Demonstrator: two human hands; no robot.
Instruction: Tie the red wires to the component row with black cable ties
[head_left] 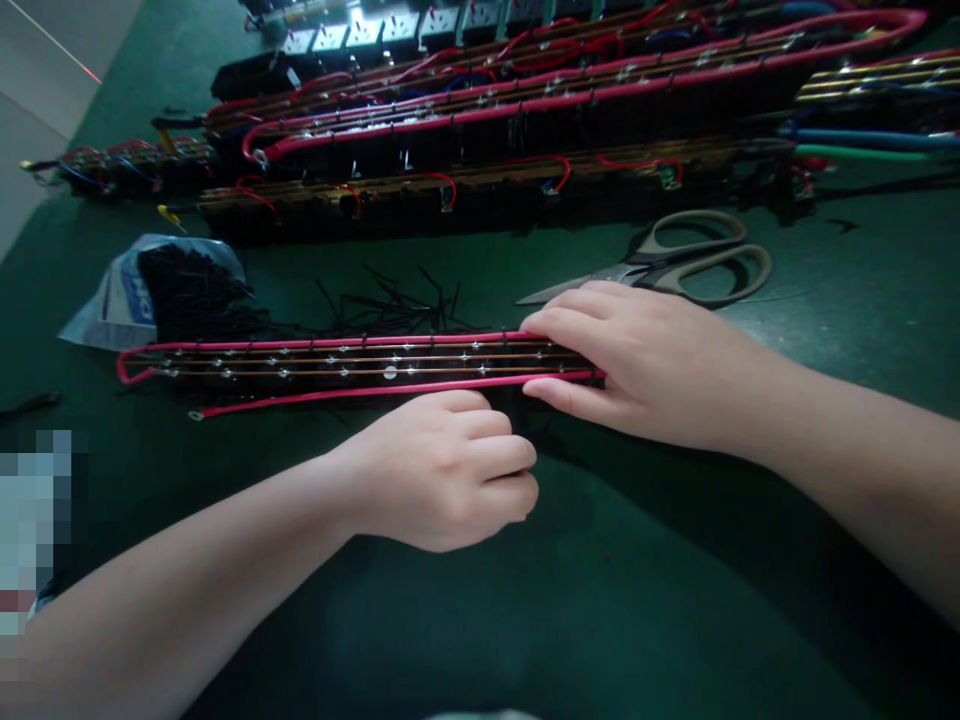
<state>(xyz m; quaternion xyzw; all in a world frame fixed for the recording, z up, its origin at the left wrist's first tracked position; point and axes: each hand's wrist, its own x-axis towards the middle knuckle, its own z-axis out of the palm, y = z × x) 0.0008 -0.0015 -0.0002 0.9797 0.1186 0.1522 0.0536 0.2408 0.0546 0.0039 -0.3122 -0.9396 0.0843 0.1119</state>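
Observation:
A long black power strip lies across the middle with its wired side up, showing thin copper-coloured bars and solder points. A red wire runs along its near edge, with a ring terminal at the left end. Over the strip's right end lies my right hand, its thumb on the near side and its fingers on the far side. My left hand is closed in a fist just in front of the strip. Whatever may be inside those curled fingers is hidden.
Scissors lie just beyond my right hand. Behind the strip are loose black cable ties and a plastic bag full of them. More wired power strips fill the back of the green table.

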